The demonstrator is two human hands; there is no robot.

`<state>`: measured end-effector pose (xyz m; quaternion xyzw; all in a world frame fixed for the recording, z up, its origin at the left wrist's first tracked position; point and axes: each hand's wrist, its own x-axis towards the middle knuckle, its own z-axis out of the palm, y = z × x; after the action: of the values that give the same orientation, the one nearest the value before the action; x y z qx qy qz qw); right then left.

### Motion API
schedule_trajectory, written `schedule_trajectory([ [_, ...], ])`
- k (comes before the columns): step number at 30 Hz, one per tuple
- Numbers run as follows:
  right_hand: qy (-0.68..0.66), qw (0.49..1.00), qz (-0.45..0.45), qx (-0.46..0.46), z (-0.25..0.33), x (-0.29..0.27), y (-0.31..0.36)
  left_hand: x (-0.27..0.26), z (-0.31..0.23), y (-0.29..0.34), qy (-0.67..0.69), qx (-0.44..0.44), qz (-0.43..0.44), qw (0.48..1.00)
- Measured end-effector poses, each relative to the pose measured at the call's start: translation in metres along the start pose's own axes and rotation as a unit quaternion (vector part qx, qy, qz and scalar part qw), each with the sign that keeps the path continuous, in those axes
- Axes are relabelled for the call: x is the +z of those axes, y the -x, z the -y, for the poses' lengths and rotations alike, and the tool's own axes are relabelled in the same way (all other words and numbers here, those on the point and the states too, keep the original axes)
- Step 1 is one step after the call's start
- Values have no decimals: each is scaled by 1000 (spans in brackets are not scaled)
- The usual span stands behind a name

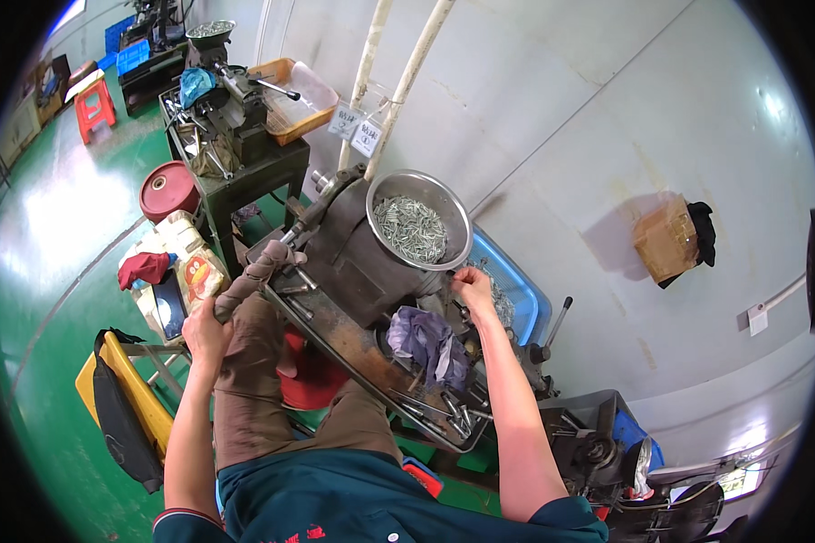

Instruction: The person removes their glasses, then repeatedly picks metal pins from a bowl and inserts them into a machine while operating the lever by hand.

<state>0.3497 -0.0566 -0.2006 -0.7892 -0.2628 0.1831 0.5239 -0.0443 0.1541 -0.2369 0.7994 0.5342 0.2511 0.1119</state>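
My left hand (206, 331) is closed around the lower end of a lever wrapped in brown cloth (249, 282), which angles up to the dark bench machine (362, 276). My right hand (473, 290) is at the machine's right end, just below the rim of a metal bowl (463, 231). Its fingers are pinched together; whatever they hold is too small to make out. The bowl sits on the machine and holds a heap of small metal pins (411, 230). Beside my right hand, a blue tray (536, 303) contains more small metal pieces.
A crumpled purple cloth (426, 344) lies on the machine bed, near several loose metal tools (457, 418). A similar machine (244, 104) stands at the far left with an orange tray (285, 131). Left of my legs is a yellow chair (136, 380); a red drum (167, 192) stands behind.
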Motion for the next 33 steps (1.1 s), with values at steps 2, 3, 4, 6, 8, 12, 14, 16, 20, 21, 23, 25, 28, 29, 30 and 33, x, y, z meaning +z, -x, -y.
schedule_trajectory([
  [2,-17,999,38,15,-6,1,3,2,0,1,-2,-1,1,1000],
  [3,-12,999,46,11,-10,1,2,0,-1,0,-3,0,0,1000],
  [4,-12,999,45,12,-11,1,2,-1,-3,1,-2,0,-1,1000],
  [6,-24,998,63,-4,-13,0,2,-1,-5,1,-1,2,-2,1000],
  [8,-11,998,68,-3,-10,1,3,-1,-3,1,-4,-9,0,1000],
  [12,-4,996,85,0,-6,0,5,0,-2,1,-4,-8,1,1000],
  [14,-2,995,95,-2,-11,-2,3,-1,-5,0,-2,-10,3,1000],
  [16,1,994,106,-4,-12,-1,3,-1,-5,0,2,-9,1,1000],
  [20,-5,995,104,-4,-3,3,7,-1,-2,1,9,-2,-12,1000],
  [21,-10,995,102,-6,-1,4,7,-2,-2,2,9,-4,-12,1000],
  [23,-11,994,105,-6,-6,1,5,-2,-4,2,11,2,-16,1000],
  [25,-12,994,109,-5,-12,1,2,-1,-5,2,4,-3,-8,1000],
  [28,11,995,89,-32,-14,2,0,3,0,-1,-4,-3,-4,1000],
  [29,26,995,86,-39,-11,3,2,3,3,-4,-6,1,-8,1000],
  [30,41,995,82,-46,-9,4,2,1,6,-10,-21,-11,10,1000],
  [33,32,995,85,-45,-7,4,3,2,28,-39,-42,17,-14,999],
])
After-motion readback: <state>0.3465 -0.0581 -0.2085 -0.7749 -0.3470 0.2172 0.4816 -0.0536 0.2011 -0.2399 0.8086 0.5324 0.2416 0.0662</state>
